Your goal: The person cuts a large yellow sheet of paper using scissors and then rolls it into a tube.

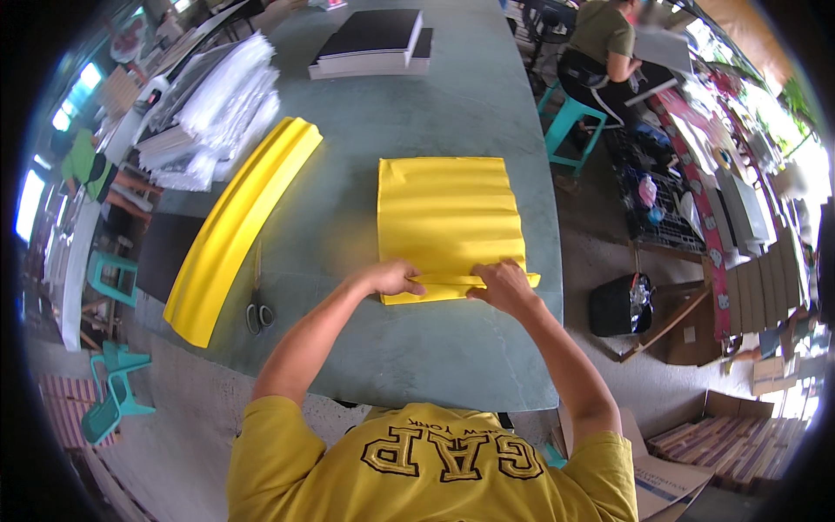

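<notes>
A yellow sheet (448,204) with several parallel creases lies on the grey-green table in front of me. Along its near edge a narrow pleat (448,284) stands up, running from side to side. My left hand (394,278) pinches the pleat near its left end, thumb toward the middle. At the right end, my right hand (506,285) closes on the same pleat with bent fingers. To the left lies a long yellow folded piece (239,228), creased lengthwise. Beside it rests a pair of scissors (258,315) with dark handles. The fingertips' undersides are hidden.
Stacked black-topped boards (370,43) sit at the table's far end. A pile in clear plastic (222,109) stands at far left, with a black sheet (170,252) below it. Another person (600,43) sits on a teal stool (574,122) at right, beyond a black bin (619,306).
</notes>
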The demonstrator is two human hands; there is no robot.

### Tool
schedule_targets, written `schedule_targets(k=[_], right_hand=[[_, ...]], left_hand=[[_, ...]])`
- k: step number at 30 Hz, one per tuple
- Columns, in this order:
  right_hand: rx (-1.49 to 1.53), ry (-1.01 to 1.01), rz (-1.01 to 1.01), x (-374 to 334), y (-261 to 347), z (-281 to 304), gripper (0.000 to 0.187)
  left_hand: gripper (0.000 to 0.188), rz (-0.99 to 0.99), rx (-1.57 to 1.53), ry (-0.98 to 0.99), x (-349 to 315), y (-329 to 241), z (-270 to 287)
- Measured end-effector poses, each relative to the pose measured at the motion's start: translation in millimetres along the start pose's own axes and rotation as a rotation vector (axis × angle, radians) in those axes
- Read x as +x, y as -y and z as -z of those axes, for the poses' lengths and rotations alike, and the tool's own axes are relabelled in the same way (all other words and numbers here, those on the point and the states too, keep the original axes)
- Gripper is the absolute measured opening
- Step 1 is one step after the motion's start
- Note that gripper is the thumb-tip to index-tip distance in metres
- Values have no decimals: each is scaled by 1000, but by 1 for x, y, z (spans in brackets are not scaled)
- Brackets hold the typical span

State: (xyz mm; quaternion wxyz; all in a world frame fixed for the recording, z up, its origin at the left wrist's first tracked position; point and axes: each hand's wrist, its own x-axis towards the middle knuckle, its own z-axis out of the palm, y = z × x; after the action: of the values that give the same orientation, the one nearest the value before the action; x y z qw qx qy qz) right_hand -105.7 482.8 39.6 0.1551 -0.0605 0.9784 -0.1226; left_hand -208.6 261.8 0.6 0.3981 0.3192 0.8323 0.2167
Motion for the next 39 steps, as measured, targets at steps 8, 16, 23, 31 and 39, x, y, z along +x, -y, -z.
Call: schedule_targets(k=[8,16,23,31,39], right_hand=[[791,-350,-65,-28,-74,-63,35],[783,-644,157,-17,-45,-91,27],[956,-430,-32,-15,-73,-98,26],[674,-654,-209,-6,-53,-61,21],[39,-597,366,2,19,-64,36]], left_hand=[[52,-187,-178,-750,-48,35,-30],[85,-264,-797,-993,-40,45,-79],[63,-229,327,-1028,-60,-10,-41],[33,-292,343,-632,3,14,-34],[56,-81,240,-249,22,-9,-15]])
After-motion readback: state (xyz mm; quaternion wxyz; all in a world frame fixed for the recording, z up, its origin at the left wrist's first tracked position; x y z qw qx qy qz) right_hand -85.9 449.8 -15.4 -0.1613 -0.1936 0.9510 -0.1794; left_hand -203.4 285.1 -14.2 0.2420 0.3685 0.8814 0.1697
